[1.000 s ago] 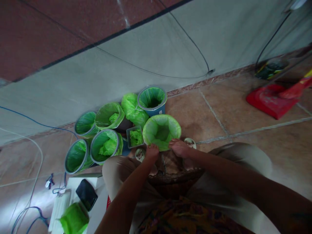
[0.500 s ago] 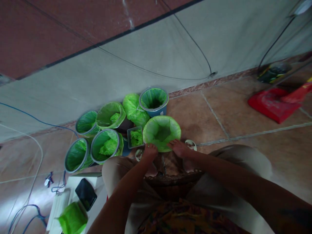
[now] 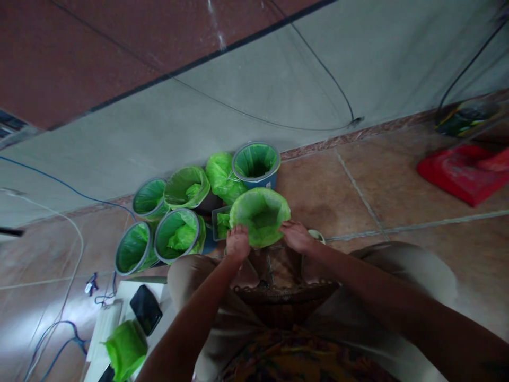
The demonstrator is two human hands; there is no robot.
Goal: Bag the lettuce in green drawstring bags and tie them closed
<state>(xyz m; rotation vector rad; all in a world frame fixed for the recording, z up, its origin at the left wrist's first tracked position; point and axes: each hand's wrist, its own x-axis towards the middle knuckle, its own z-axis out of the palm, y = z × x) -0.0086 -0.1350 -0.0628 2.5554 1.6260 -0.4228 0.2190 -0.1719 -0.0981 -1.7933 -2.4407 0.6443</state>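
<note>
Between my feet stands a bin with a pale green bin liner [image 3: 260,239] folded over its rim, hiding most of the bin. My left hand [image 3: 238,242] is closed on the liner at the near left of the rim. On the near right side, my right hand [image 3: 296,236] pinches the liner's edge, its fingertips small and partly hidden. The inside of the bin looks shadowed. Beside my left hand sits a small square container [image 3: 220,224] with green plastic in it.
Several lined bins stand to the left, one a grey-rimmed bin [image 3: 134,248]. A blue bin [image 3: 260,182] and a puffed green bag [image 3: 223,175] are by the wall. A black phone [image 3: 146,309] and a green packet [image 3: 126,347] lie lower left. A red dustpan [image 3: 463,172] is at right.
Both hands have shifted from the near rim out toward the bin's left and right sides. The lined bin looks slightly turned or tilted, and the view has swung a little left.
</note>
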